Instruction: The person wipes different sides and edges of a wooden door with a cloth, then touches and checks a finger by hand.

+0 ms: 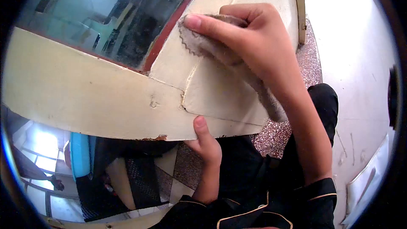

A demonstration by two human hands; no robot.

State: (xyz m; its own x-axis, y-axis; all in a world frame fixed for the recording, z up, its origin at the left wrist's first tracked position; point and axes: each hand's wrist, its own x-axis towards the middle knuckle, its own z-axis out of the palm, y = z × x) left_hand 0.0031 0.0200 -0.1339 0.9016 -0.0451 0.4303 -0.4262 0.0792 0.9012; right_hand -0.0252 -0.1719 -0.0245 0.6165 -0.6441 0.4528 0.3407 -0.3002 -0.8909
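A cream-painted wooden panel (80, 80) with a red-edged glass pane (114, 21) spans the upper left and middle. My right hand (250, 29) pinches a grey cloth (203, 44) with a scalloped edge between thumb and fingers, against the panel to the right of the glass. The rest of the cloth hangs down below that hand. My left hand (205, 142) grips the panel's lower edge, its thumb on the painted face and its fingers hidden behind.
A speckled stone ledge (311, 55) runs beside a white wall (356, 59) on the right. Below the panel are a blue object (80, 154), a dark mat (99, 199) and a patterned floor (186, 167).
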